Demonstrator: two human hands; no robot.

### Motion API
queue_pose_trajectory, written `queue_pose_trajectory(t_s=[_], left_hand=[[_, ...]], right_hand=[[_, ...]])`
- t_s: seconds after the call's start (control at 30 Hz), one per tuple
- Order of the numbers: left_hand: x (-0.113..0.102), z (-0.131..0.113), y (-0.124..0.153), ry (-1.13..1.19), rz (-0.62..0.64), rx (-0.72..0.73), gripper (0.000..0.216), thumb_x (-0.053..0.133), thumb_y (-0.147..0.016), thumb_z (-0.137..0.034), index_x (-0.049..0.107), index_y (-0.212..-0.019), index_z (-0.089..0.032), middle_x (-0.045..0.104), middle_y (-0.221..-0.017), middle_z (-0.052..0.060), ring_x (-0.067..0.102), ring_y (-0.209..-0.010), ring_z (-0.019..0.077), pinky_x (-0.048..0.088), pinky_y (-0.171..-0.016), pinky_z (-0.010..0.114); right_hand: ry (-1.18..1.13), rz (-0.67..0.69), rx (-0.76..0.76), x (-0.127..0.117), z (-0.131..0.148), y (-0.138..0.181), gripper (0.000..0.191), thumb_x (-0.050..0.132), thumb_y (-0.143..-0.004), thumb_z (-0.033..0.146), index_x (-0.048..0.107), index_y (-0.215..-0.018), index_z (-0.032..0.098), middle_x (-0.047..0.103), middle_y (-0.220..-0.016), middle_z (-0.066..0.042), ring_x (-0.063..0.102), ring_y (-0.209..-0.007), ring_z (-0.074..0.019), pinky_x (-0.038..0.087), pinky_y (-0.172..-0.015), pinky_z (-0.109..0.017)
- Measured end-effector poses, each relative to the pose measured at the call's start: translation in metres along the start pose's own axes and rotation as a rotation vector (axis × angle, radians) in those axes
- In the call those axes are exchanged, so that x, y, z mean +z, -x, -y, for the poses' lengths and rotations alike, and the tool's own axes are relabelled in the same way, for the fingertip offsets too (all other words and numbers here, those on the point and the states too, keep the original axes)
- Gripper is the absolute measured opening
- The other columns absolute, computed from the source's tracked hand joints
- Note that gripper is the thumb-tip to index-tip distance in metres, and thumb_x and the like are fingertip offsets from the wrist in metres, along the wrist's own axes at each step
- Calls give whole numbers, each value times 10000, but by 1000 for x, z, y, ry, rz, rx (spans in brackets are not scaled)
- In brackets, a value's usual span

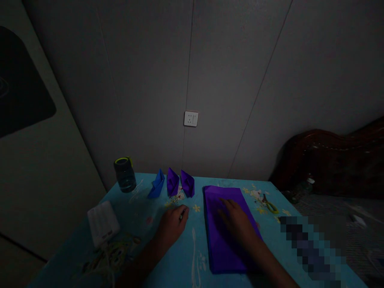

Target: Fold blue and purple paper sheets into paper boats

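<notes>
My right hand (235,220) lies over a stack of purple paper (225,256), its fingers stretched out across the upper part of the sheets. To the left of the stack, my left hand (174,222) rests on the tablecloth with its fingers curled in; whether anything is inside them is hidden. Behind the left hand stand two folded purple paper boats (173,183) and, left of them, a blue paper boat (157,185). The light is dim, so fine detail is hard to make out.
A water bottle (125,176) stands at the back left, with a white power bank (103,224) and its cable nearer. Scissors with green handles (272,207) lie at the right. A wall with a socket (191,119) rises behind the blue table (186,264).
</notes>
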State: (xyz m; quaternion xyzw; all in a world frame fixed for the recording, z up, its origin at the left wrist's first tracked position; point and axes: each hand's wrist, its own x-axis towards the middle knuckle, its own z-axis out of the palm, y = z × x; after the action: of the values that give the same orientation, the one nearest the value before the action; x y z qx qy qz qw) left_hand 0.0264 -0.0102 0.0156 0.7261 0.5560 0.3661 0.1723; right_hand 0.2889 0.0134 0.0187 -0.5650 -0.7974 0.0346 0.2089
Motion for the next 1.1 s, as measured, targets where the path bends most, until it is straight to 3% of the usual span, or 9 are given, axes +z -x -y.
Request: queue_pose_trajectory(t_s=[0.17,0.27,0.37,0.5,0.6,0.7,0.8,0.9,1.1], left_hand=[[13,19,0,-56,-50,5,275,440,-928,-269,697,-834,-243,729,-706,30,692,-651,165,483,-640,224],[15,27,4,-77,-79,-8,258,454,-921,-266,706,-871,-254,754,-792,47,715,-730,187,511,-700,247],[16,35,4,-80,-98,-34,270,443,-925,-265,695,-1024,-248,766,-935,70,724,-841,219,535,-785,304],[17,42,3,48,-139,-73,330,445,-930,-307,611,-1197,-208,714,-1131,113,676,-1037,249,516,-918,379],[18,40,5,213,-170,-117,315,478,-918,-352,588,-1174,-205,695,-1128,118,671,-1018,236,523,-905,364],[20,32,8,394,-173,-174,294,486,-916,-385,558,-1137,-205,684,-1124,116,673,-993,223,525,-888,351],[22,27,8,549,-193,-227,251,491,-908,-418,540,-1045,-212,698,-1025,87,673,-981,218,521,-878,334],[21,26,7,642,-200,-293,227,498,-878,-428,512,-966,-219,695,-943,58,680,-932,210,527,-840,319],[20,32,7,693,-106,-357,201,485,-837,-368,472,-978,-226,667,-829,4,670,-752,171,529,-691,283]], right_hand=[[98,127,-82,34,74,-52,439,527,-929,240,505,-1367,220,686,-1114,-125,671,-980,-238,491,-837,-296],[154,146,-66,52,84,-75,409,530,-913,174,540,-1321,197,704,-1051,-137,691,-909,-238,496,-762,-288],[156,134,-79,59,76,-85,291,510,-902,114,629,-1163,157,713,-992,-140,696,-867,-236,493,-738,-286],[131,89,-113,53,64,-69,161,515,-915,126,660,-981,151,709,-938,-116,678,-887,-221,482,-775,-271],[70,25,-162,49,59,-39,192,457,-975,193,648,-976,175,702,-916,-90,666,-868,-200,484,-796,-278],[-132,-193,-345,54,59,-7,191,451,-979,220,641,-986,198,687,-829,-57,655,-764,-196,500,-725,-299],[-205,-284,-476,60,65,12,167,486,-970,230,632,-1050,214,680,-769,-36,639,-680,-186,507,-665,-294],[-256,-260,-567,58,76,18,201,537,-949,255,622,-1124,206,714,-813,-61,665,-718,-201,532,-698,-308],[-318,0,-609,42,90,17,205,595,-909,262,652,-1105,237,749,-905,-63,690,-824,-229,549,-762,-339]])
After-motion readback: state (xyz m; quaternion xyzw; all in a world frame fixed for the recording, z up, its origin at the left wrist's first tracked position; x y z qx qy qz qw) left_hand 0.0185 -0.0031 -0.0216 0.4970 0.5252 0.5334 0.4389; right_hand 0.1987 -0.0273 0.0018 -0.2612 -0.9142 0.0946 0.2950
